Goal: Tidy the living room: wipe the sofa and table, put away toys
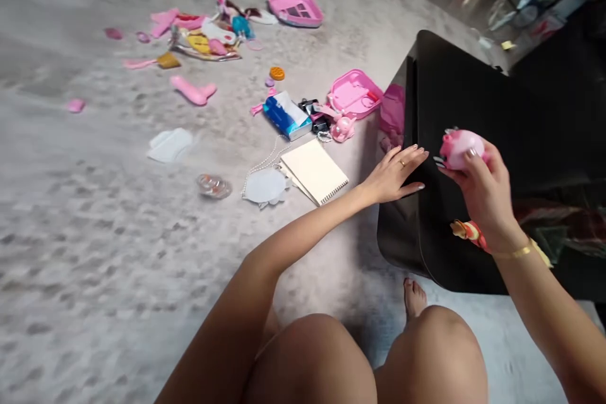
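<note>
My right hand (490,186) is closed around a small rounded pink toy (463,148), held over the top of a black box-like piece of furniture (473,88). Its exact kind is unclear, though it has darker pink parts at one end. Fingers stretched out, my left hand (395,175) reaches to the near edge of the black furniture and holds nothing. Under my right wrist, a small red and yellow figure (468,232) lies on the black top, partly hidden by the wrist.
On the grey floor left of the furniture lie a spiral notebook (315,170), a blue packet (286,117), a pink tray (355,93) and a pink toy figure (343,129). Farther off are another pink tray (296,7), a pink toy hair dryer (193,91) and a small brush (154,62).
</note>
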A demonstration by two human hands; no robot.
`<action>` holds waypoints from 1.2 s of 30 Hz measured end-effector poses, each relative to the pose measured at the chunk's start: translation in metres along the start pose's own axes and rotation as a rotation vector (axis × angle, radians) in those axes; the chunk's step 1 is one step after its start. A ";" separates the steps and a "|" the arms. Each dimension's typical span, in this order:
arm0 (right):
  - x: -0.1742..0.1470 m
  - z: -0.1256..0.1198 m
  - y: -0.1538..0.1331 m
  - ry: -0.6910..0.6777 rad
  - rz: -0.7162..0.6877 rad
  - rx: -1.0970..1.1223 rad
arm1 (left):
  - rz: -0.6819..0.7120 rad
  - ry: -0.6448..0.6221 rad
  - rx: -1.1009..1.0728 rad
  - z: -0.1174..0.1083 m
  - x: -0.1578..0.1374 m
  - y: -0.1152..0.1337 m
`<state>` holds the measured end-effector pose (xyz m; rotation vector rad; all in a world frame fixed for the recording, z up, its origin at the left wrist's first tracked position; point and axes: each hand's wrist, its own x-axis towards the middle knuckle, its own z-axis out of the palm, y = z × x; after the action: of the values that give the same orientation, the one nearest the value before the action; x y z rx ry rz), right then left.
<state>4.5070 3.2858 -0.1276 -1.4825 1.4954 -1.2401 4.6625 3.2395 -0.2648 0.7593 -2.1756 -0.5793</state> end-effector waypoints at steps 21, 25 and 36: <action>0.007 0.082 -0.015 0.165 0.273 0.054 | -0.073 -0.001 0.066 -0.162 -0.084 -0.051; -0.053 0.130 -0.015 -0.087 0.281 0.100 | -0.145 0.039 0.078 -0.198 -0.108 -0.072; -0.134 0.246 0.162 -0.667 0.251 -0.318 | -0.192 -0.059 0.132 -0.225 -0.108 -0.075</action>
<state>4.6993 3.3617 -0.3766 -1.6270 1.3817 -0.3051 4.9189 3.2214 -0.2251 1.0421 -2.2267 -0.5644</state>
